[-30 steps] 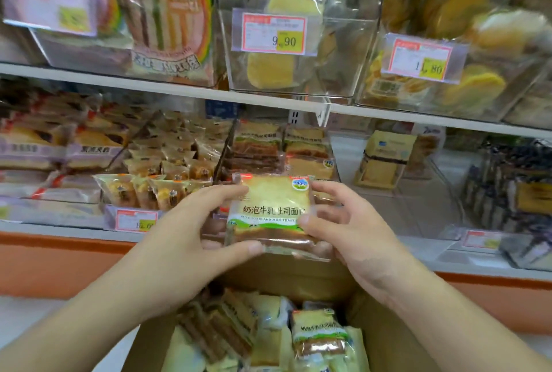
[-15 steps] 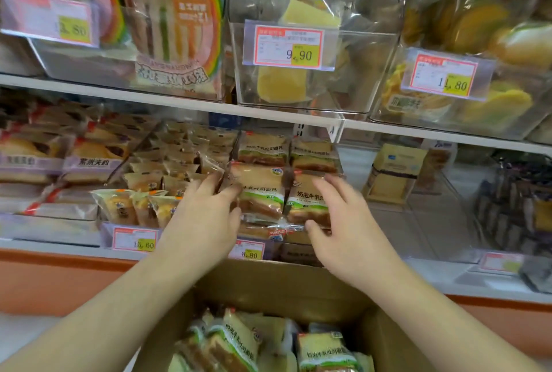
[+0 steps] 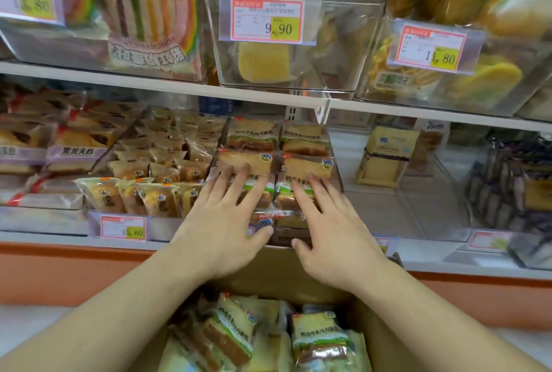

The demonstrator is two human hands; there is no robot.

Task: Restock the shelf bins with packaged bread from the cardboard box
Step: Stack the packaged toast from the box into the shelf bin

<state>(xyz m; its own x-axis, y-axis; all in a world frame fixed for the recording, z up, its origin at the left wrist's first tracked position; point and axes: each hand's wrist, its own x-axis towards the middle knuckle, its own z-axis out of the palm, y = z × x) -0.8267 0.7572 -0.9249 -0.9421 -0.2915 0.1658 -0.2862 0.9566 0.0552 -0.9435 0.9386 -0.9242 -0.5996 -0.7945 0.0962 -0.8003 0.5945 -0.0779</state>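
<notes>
Packaged bread lay in two front stacks in the clear shelf bin (image 3: 337, 174), and both hands rested flat on them with straight, spread fingers, gripping nothing. The left hand (image 3: 222, 231) covered the left front pack (image 3: 243, 162), its thumb at the bin's front edge; the right hand (image 3: 331, 237) pressed the right front pack (image 3: 301, 170) just beside it. At 12 o'clock from the hands two more packs of the same bread (image 3: 277, 137) sat at the back of the bin. At 6 o'clock the open cardboard box (image 3: 379, 341) held further packs (image 3: 319, 339), lying loosely. At 9 o'clock stood small wrapped cakes (image 3: 134, 195) behind a 15.60 price tag (image 3: 123, 227). At 12 o'clock on the upper shelf hung a 9.90 tag (image 3: 267, 21).
</notes>
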